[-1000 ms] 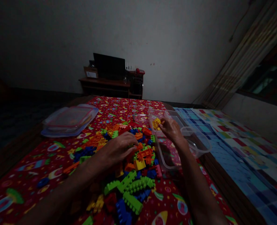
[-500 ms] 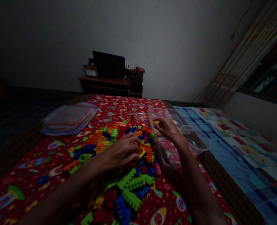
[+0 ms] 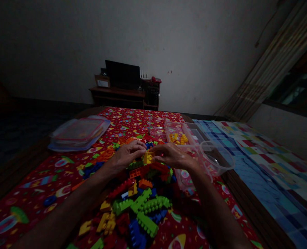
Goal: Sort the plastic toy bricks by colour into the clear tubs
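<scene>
A heap of plastic building blocks [image 3: 140, 193] in green, orange, blue, red and yellow lies on the red patterned cloth [image 3: 39, 183]. Above the heap, my left hand [image 3: 126, 157] and my right hand [image 3: 170, 156] meet and both pinch a small yellow block [image 3: 148, 158] between their fingertips. A clear plastic container [image 3: 184, 138] with yellow blocks inside stands just behind my right hand.
A second clear tub [image 3: 217, 159] sits at the table's right edge. Stacked clear lids [image 3: 78, 133] lie at the far left. A checkered cloth [image 3: 259, 155] covers the surface to the right. A dark cabinet with a screen [image 3: 124, 86] stands by the wall.
My right hand came back from the container to the heap. My left hand lifted from the pile, and both hands now hold a yellow block between them.
</scene>
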A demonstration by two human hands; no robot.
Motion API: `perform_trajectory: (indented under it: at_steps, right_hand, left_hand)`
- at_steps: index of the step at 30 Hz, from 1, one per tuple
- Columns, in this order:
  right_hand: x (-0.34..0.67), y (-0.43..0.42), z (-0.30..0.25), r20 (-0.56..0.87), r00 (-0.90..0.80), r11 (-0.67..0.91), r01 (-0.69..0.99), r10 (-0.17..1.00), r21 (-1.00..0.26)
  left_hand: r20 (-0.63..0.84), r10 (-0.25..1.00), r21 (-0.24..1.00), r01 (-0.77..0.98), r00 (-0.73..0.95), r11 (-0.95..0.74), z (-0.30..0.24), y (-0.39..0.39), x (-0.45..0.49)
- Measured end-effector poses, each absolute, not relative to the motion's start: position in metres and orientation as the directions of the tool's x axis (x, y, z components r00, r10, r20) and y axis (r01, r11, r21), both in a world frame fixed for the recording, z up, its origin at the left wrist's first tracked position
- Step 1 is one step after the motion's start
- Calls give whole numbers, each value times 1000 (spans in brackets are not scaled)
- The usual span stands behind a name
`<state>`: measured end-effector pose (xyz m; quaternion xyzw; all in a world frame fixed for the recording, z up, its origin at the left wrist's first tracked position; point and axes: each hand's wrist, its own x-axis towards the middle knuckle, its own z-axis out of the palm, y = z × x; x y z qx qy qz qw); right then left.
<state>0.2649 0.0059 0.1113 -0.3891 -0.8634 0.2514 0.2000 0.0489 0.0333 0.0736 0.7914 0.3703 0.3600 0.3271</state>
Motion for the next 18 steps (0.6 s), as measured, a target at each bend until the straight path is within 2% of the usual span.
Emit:
perform_trajectory:
  at_steps: [5,7,10,14,18]
  right_hand:
    - [266,13,110,145,-581,542,601,801,-587]
    - [276,21,109,154,-467,454,644,871,-615]
    - [301,36,103,203,-172,263,728,964,-633]
    - [337,50,89,293,115,38,882,949,-469]
    - [351,55,73,326,138,1,919,935,-393]
  left_hand:
    - [386,810,729,393,441,-561,72,31,53]
    - [407,826,708,436,391,-556,73,29,55]
    - [395,846,697,482,358,-530,79,25,54]
    - [369,836,669,508,407,-543,88,22,50]
    - [345,833,663,516,432,-542,91,25,45]
